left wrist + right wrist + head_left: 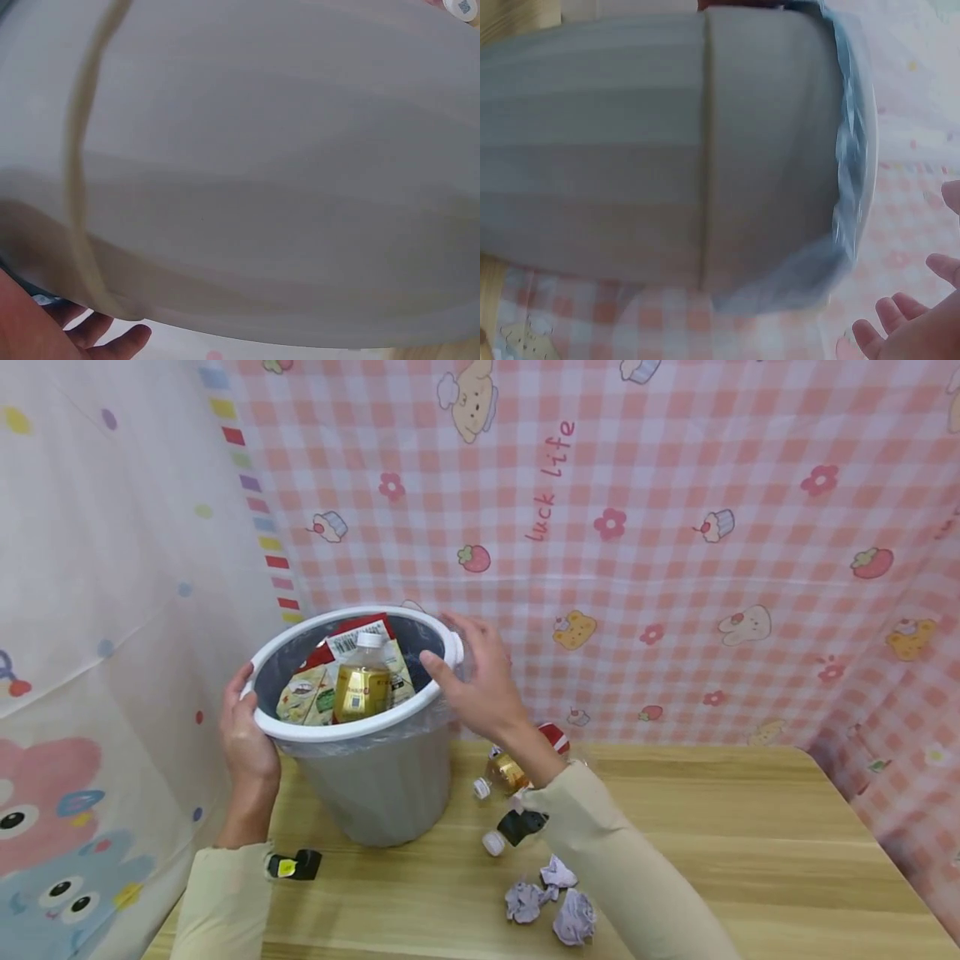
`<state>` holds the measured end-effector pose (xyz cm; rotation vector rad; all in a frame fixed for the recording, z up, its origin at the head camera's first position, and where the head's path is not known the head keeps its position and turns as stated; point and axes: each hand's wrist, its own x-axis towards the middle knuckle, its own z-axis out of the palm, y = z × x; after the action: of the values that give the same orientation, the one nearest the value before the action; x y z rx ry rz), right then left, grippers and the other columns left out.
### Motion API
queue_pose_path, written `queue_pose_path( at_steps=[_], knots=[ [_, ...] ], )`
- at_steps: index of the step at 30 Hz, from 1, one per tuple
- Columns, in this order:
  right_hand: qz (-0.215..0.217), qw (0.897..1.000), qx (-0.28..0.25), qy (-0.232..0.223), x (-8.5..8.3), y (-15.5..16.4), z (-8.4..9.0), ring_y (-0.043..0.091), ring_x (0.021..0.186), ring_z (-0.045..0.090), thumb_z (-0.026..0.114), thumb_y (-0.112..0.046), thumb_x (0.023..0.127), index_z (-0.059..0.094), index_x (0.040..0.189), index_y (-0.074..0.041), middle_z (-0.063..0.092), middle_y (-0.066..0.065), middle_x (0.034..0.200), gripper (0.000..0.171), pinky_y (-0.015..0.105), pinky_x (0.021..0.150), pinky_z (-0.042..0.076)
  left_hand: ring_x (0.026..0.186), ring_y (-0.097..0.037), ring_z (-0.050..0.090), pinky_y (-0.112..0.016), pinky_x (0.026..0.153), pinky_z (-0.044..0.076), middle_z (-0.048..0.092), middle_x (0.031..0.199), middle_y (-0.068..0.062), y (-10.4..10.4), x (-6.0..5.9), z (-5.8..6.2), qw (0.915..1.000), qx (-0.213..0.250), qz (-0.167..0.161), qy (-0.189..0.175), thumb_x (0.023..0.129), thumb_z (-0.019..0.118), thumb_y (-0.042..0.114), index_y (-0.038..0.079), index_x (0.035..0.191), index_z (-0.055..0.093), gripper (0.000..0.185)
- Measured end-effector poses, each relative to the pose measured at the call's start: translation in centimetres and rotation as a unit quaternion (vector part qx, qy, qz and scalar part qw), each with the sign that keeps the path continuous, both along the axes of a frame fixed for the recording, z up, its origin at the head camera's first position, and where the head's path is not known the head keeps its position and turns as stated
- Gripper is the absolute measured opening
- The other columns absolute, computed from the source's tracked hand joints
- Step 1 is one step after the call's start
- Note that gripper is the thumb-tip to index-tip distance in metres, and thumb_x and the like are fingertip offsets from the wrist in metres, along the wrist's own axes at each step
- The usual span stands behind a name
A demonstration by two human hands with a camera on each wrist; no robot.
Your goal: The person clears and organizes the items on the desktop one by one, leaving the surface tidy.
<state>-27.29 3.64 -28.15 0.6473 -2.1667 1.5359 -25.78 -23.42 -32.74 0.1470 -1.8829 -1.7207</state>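
Note:
A grey trash bin with a white rim and a clear liner stands on the table. My left hand holds the rim at its left side; in the left wrist view its fingers show along the bin's edge. At the right side of the rim is my right hand, with fingers spread and thumb over the rim. The right wrist view shows those fingers loosely extended, apart from the liner edge. Inside the bin lie a plastic bottle with a gold label and some food packaging.
Right of the bin, partly behind my right forearm, lie a gold-labelled bottle and a black-labelled bottle. Crumpled paper balls are nearer the front of the wooden table. A pink checked curtain hangs behind.

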Motion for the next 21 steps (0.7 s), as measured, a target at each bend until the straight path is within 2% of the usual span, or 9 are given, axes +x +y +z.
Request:
queue_pose_path(
  at_steps=[3,7,12,15,21],
  knots=[
    [-0.001,1.0,-0.009,-0.016,-0.1,1.5,-0.6,0.026,0.129,0.042,0.063,-0.037,0.095,0.043,0.148,-0.02,0.038,0.011,0.143,0.06,0.049,0.107,0.037,0.138,-0.026,0.041,-0.041,0.114,0.036,0.039,0.154,-0.002,0.1,-0.1,-0.1,1.0,0.007,-0.001,0.004,0.105,0.022,0.029,0.024,0.152,0.035,0.049],
    [-0.014,0.999,-0.018,-0.033,-0.3,3.4,-1.5,0.024,0.124,0.045,0.062,-0.041,0.095,0.042,0.149,-0.026,0.039,0.008,0.142,0.06,0.048,0.102,0.041,0.139,-0.026,0.04,-0.041,0.115,0.034,0.039,0.155,-0.002,0.2,-0.2,-0.1,0.9999,0.01,-0.002,0.008,0.105,0.022,0.028,0.023,0.152,0.035,0.049],
    [-0.032,0.999,-0.017,-0.027,-0.4,5.8,-2.4,0.022,0.129,0.043,0.061,-0.04,0.096,0.042,0.148,-0.026,0.04,0.002,0.149,0.058,0.047,0.105,0.039,0.137,-0.026,0.042,-0.041,0.113,0.037,0.039,0.154,-0.002,0.2,0.0,-0.1,1.0,0.002,0.0,0.002,0.105,0.022,0.028,0.024,0.152,0.035,0.049],
    [-0.027,0.999,-0.022,-0.03,-0.4,7.3,-2.8,0.025,0.132,0.041,0.06,-0.036,0.097,0.041,0.149,-0.024,0.039,0.006,0.151,0.057,0.047,0.109,0.034,0.137,-0.026,0.042,-0.041,0.112,0.038,0.039,0.154,-0.002,0.2,-0.1,-0.2,1.0,0.001,-0.002,0.001,0.105,0.021,0.028,0.024,0.152,0.035,0.049],
    [-0.015,0.998,-0.021,-0.054,-0.2,9.8,-3.4,0.025,0.134,0.038,0.06,-0.033,0.098,0.04,0.15,-0.026,0.036,0.009,0.151,0.056,0.049,0.11,0.033,0.137,-0.026,0.041,-0.04,0.113,0.037,0.038,0.154,-0.001,0.0,-0.2,-0.2,1.0,-0.003,0.0,-0.001,0.105,0.021,0.028,0.025,0.152,0.034,0.049]
  ],
)
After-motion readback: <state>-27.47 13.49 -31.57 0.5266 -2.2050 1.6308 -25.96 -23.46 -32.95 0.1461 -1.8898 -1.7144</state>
